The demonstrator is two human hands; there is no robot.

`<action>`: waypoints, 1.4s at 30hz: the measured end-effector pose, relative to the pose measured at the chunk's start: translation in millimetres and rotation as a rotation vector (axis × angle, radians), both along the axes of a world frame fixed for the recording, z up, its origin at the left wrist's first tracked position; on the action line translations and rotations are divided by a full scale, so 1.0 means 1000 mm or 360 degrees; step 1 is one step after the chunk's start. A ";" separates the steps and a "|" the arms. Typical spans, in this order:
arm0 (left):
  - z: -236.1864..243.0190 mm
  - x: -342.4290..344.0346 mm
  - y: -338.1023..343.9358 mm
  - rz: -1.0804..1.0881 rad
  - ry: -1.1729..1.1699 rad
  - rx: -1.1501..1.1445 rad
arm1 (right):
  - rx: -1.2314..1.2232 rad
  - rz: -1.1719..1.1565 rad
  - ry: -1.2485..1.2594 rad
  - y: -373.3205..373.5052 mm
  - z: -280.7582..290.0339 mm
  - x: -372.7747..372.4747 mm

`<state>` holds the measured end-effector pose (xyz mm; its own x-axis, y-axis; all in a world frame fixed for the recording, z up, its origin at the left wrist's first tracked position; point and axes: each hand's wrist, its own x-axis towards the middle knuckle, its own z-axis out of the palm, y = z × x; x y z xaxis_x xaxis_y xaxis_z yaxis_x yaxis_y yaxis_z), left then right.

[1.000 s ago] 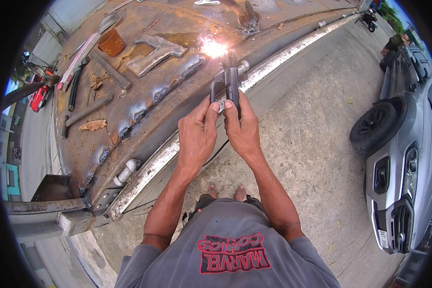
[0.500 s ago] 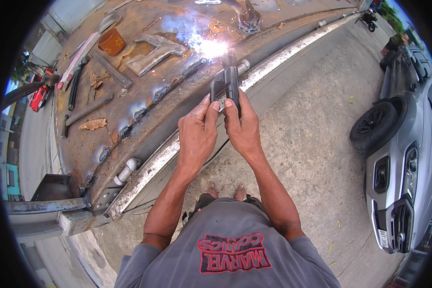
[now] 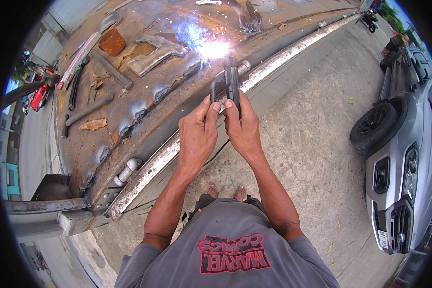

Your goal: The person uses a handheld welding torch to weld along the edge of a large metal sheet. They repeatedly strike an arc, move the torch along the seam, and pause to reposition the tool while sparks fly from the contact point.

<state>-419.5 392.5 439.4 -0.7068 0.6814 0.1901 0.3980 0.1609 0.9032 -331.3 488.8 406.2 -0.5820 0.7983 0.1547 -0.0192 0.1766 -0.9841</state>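
A black welding electrode holder (image 3: 232, 81) is between my two hands, tipped toward the rusty steel sheet (image 3: 177, 91). My right hand (image 3: 243, 126) closes on its handle, thumb on top. My left hand (image 3: 198, 128) pinches the dark lever-like part on its left side. Past the holder's tip a white welding arc (image 3: 213, 50) glares, throwing sparks and bluish smoke; the glare hides the electrode's end. From there a seam with several weld spots (image 3: 139, 111) runs toward the near left, along the sheet's edge.
On the sheet lie a hammer (image 3: 89, 109), a flat bar (image 3: 111, 70), an angular steel piece (image 3: 157, 53), a black-handled tool (image 3: 78, 82) and a brown cup (image 3: 112, 42). A pale metal rail (image 3: 273, 65) borders it. A silver vehicle (image 3: 393, 158) stands right on concrete; another person (image 3: 393, 44) is beyond.
The arc's glare and smoke have changed shape slightly. My hands and the electrode holder stay in nearly the same place.
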 end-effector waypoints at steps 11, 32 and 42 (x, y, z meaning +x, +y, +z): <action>-0.001 -0.003 0.001 0.0009 0.0056 -0.0085 | 0.0001 0.0020 0.0002 0.002 0.002 0.001; 0.023 0.019 0.003 -0.0231 0.0190 0.0140 | -0.0111 -0.0092 0.0380 -0.002 -0.014 0.010; 0.009 0.016 0.010 -0.0233 0.0218 0.0052 | -0.0200 -0.0253 0.0497 0.010 0.003 0.015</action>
<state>-403.6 402.0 448.5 -0.5665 0.7670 0.3014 0.5343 0.0634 0.8429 -316.1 498.4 408.7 -0.3895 0.8989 0.2005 -0.3041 0.0799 -0.9493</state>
